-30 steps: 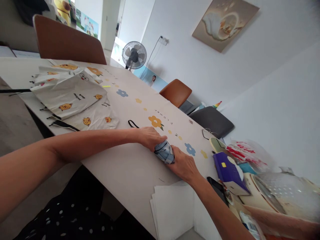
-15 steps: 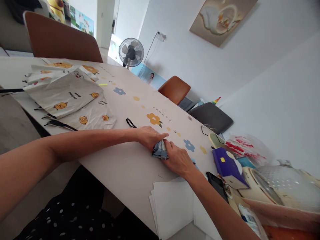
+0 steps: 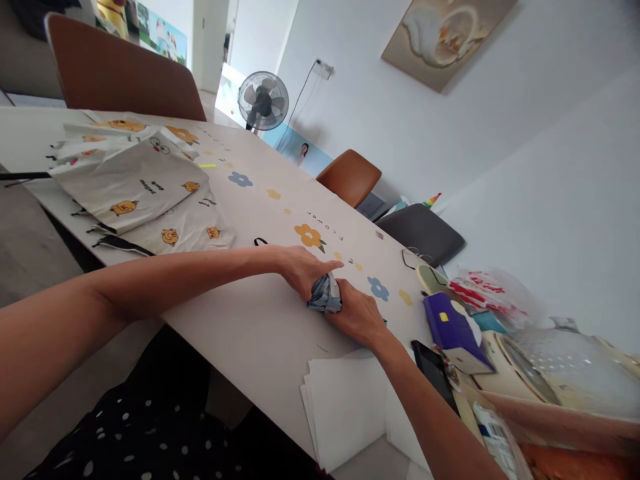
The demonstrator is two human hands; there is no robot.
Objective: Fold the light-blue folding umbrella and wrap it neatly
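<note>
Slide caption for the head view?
Left grip and right grip on a blue bundle, a duck-print umbrella lying on the table.

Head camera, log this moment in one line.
left hand: holding rolled blue fabric bundle | right hand: gripping same bundle | duck-print umbrella: on table, picture left

bench [image 3: 240, 323]: "Flower" beside the orange flower [image 3: 309, 235], middle; same word, fainter, far left | pale duck-print fabric [image 3: 173, 175], left: "yellow duck"; smaller print to its right unclear | packet [image 3: 493, 430], near right: label too small to read
</note>
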